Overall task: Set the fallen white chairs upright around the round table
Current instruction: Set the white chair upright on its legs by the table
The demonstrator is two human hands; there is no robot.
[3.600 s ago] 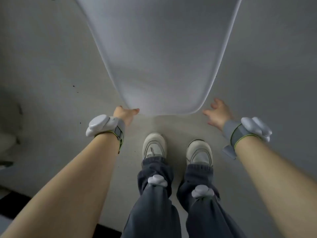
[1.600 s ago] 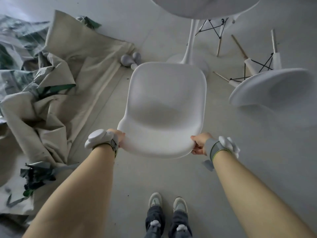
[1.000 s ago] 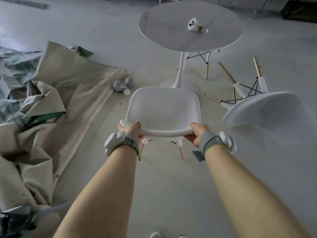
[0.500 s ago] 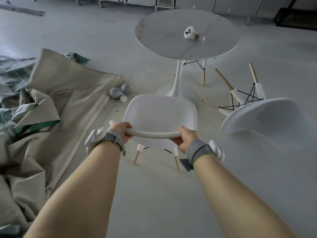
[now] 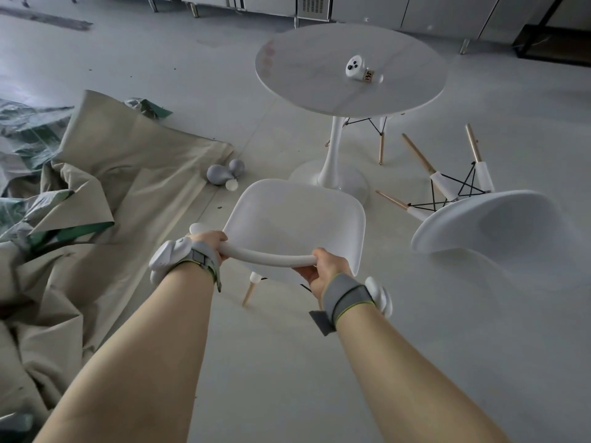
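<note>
I see the round table [image 5: 319,81] at 12 o'clock from the held chair [image 5: 297,225], with the fallen chair [image 5: 486,225] at 3 o'clock, legs up. Left hand [image 5: 212,244] and right hand [image 5: 323,265] both clench the backrest rim, equally near; the push goes toward 12.

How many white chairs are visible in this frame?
3. One chair is held upright by the left hand and right hand; one fallen chair lies right of it; a third shows only legs behind the round table.
</note>
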